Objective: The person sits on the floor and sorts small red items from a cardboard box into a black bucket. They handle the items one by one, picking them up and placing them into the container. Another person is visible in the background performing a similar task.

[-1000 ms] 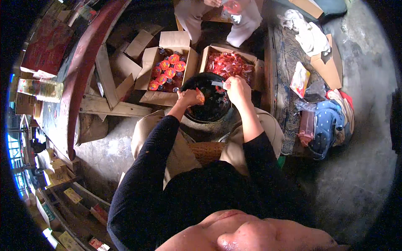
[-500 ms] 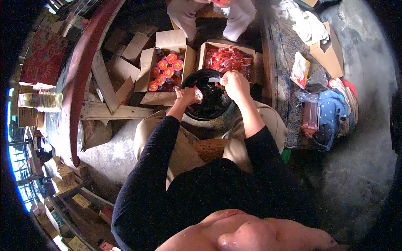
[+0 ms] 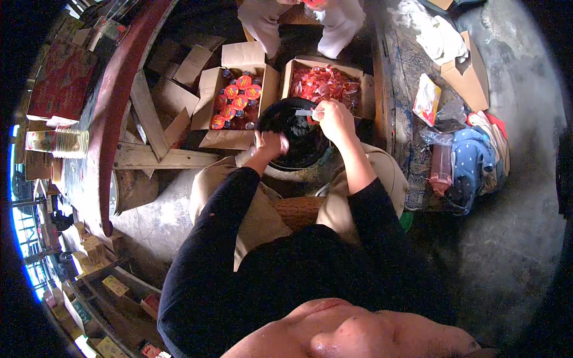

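A round black basin stands between my knees. My left hand is at its left rim, smeared by motion, so I cannot make out what its fingers hold. Over the basin's right side, my right hand is closed on a flat grey blade-like strip that points left. A bit of red shows just below that strip. Behind the basin on the left is an open carton with several bottles, some topped by red-orange round labels. Right of it, another carton is heaped with red plastic pieces.
A person's light-coloured legs are beyond the cartons. At right, a patterned bench holds clothing and a packet. A red-edged table with stacked cups stands at left, with cardboard flaps underneath.
My left hand has shifted slightly right and down along the rim, and the pinkish thing at its fingers is now blurred. The right hand barely moves, still holding the strip.
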Available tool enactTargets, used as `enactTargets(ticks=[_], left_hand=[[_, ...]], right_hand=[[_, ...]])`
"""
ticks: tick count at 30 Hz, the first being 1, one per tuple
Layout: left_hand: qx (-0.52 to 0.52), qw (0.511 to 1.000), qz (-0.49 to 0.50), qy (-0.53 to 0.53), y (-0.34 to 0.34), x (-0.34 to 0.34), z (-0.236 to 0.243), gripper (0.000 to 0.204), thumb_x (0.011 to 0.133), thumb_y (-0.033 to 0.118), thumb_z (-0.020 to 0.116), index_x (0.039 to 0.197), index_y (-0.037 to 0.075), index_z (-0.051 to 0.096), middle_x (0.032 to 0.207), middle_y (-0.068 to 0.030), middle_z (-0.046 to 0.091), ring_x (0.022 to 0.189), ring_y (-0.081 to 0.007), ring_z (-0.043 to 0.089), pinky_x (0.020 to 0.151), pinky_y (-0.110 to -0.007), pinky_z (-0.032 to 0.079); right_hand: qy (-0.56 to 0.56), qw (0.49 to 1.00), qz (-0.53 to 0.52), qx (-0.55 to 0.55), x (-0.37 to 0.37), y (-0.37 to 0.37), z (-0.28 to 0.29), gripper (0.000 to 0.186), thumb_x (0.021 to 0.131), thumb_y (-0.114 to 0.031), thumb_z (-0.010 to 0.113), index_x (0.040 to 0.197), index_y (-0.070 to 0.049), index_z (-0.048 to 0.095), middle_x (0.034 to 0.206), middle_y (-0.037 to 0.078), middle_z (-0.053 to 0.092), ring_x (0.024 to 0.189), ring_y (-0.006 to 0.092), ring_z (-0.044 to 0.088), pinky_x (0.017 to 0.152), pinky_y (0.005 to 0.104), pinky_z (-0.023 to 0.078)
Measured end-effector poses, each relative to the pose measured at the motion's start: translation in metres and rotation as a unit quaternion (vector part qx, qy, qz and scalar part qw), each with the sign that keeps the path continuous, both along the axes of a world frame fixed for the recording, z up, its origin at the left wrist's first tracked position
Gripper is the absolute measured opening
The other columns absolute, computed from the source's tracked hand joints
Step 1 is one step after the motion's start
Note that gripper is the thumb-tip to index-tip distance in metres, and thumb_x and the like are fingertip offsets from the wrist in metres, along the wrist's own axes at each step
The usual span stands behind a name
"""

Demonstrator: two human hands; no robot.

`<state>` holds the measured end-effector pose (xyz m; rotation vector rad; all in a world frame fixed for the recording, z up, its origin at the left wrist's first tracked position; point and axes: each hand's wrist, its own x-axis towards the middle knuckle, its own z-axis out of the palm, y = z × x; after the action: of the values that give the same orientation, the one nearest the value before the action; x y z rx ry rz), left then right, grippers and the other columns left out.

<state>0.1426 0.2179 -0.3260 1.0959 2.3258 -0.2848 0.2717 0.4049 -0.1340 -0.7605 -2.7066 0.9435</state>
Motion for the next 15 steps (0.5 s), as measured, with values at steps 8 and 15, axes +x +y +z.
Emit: enactTargets(ticks=[8,15], left_hand=[[-0.083,0.996,-0.02,0.016,0.007,0.01,0.014,0.049,0.083,0.046,0.052,0.123,0.021,0.065,0.134,-0.0095,0.056,0.128,-0.0288,0.047,0.105,-0.057,0.022],[0.083,0.994,0.04,-0.059,0.005,-0.021,0.009,0.054,0.074,0.049,0.063,0.114,0.013,0.064,0.123,-0.0104,0.06,0.117,-0.0316,0.055,0.1,-0.056,0.034]], right_hand=[[0.027,1.0,-0.01,0.008,0.005,0.006,-0.003,0.016,0.085,-0.021,0.066,0.085,-0.004,0.067,0.09,0.015,0.068,0.089,0.033,0.065,0.077,0.0433,0.051],[-0.005,1.0,-0.018,-0.012,0.002,0.007,0.003,0.016,0.086,-0.02,0.064,0.089,-0.005,0.067,0.092,0.015,0.067,0.092,0.033,0.065,0.078,0.0435,0.05]])
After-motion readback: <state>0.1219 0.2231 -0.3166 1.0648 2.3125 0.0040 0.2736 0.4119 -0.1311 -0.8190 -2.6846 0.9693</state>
